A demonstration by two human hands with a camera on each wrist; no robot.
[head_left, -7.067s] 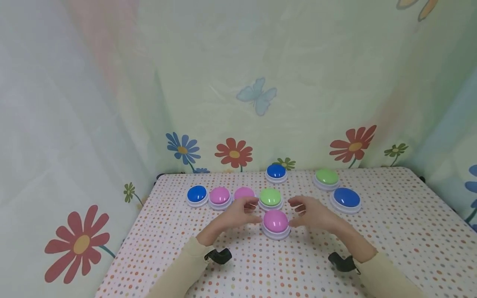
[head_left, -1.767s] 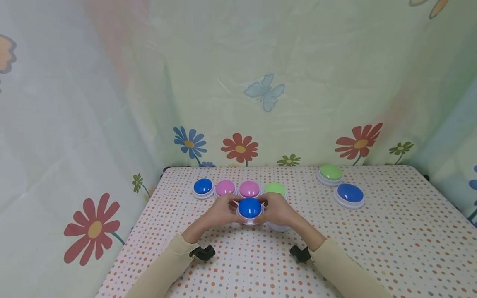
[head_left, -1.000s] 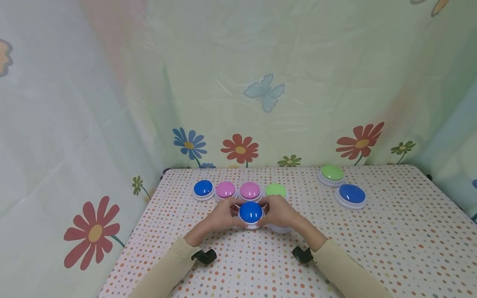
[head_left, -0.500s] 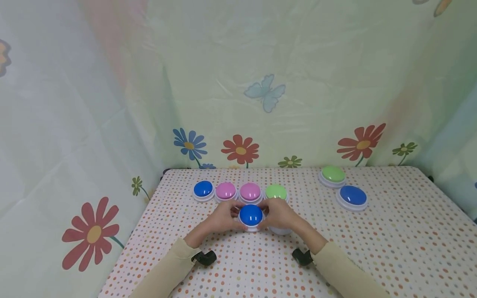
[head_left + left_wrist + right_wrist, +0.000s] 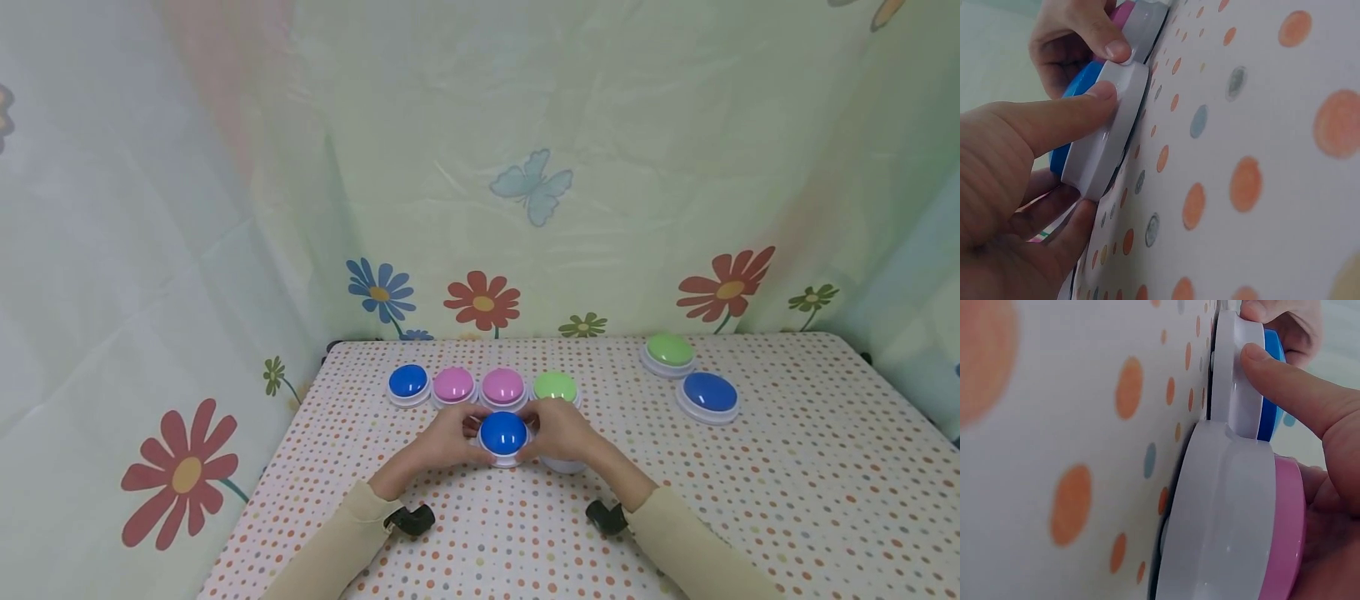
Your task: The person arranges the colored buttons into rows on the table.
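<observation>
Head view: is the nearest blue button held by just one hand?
No, the left hand and the right hand both hold the nearest blue button, one on each side.

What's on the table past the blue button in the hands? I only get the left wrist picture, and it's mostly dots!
Observer: The head view shows a row of four buttons beyond the held blue button. From left to right: a blue one, a pink one, another pink one and a green one.
Operator: Are there any more, way over on the right?
Observer: Yes, two more lie off to the right of the right hand: a green-topped button and a blue-topped button.
Operator: Cool! What's on the wall behind?
Observer: In the head view, a pale blue butterfly shows above the row.
</observation>
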